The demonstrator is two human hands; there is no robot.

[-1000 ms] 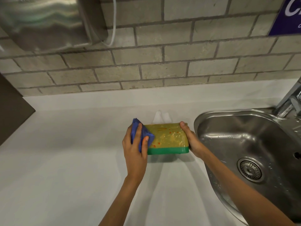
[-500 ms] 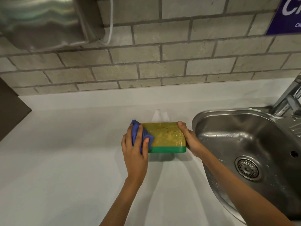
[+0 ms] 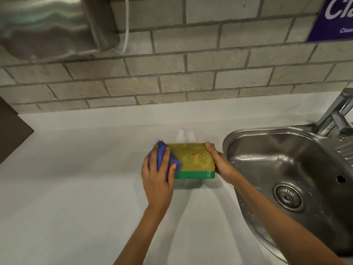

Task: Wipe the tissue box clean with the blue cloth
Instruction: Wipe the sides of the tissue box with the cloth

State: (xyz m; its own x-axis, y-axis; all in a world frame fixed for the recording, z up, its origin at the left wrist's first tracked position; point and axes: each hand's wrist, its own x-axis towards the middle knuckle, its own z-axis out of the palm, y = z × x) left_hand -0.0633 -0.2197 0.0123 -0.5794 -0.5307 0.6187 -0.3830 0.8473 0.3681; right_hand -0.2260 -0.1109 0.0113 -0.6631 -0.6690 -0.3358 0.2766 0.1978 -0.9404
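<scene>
Tissue box (image 3: 194, 161), rectangular, with a yellow-olive glossy top speckled with small orange-red spots and a green band along its near edge, sits on the pale grey countertop (image 3: 76, 188) just left of the sink. A white tissue (image 3: 184, 134) pokes out behind it. I can read no brand on the box.

My left hand (image 3: 157, 180) presses a crumpled blue cloth (image 3: 165, 157) against the box's left end, fingers curled over the cloth and thumb along its near side. My right hand (image 3: 219, 163) grips the box's right end, thumb on the top edge; the other fingers are hidden behind the box.

A stainless steel sink (image 3: 286, 169) with a round drain strainer (image 3: 287, 197) holds water droplets; a chrome tap (image 3: 336, 115) stands at its far right. On the grey brick-tile wall (image 3: 191, 73) a purple sign (image 3: 332, 18) shows white letters "Cla" and smaller "Clea", both cut off. A brushed-metal wall dispenser (image 3: 49, 25) hangs upper left, with a white cord (image 3: 126, 25) beside it.
</scene>
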